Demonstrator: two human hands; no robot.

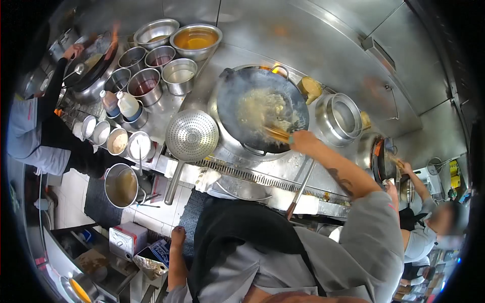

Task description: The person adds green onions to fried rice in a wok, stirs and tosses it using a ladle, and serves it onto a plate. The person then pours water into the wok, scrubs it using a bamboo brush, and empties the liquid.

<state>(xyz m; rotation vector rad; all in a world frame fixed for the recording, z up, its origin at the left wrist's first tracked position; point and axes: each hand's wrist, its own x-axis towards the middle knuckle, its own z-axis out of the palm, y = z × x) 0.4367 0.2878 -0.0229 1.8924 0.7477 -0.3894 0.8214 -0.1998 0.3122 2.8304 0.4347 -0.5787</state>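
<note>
My right hand (pixel 305 142) is closed around a tan bamboo wok brush (pixel 277 134), its far end down in a big dark wok (pixel 235 93). Pale yellowish liquid with bits (pixel 268 107) swirls in the wok, blurred by motion and steam. My left hand (pixel 178 236) hangs low at my side, fingers curled in and nothing visible in them. A round perforated strainer (pixel 192 135) lies left of the wok, its handle over the counter edge. Below my right forearm, a long-handled tool (pixel 302 187) leans on the edge, its far end hidden.
Metal pots of sauces (pixel 145 85), squeeze bottles (pixel 128 105) and seasoning tubs (pixel 117 141) crowd the left counter. Stacked metal bowls (pixel 338 120) stand right of the wok. A pot of liquid (pixel 121 185) is lower left. Co-workers stand at woks on both sides.
</note>
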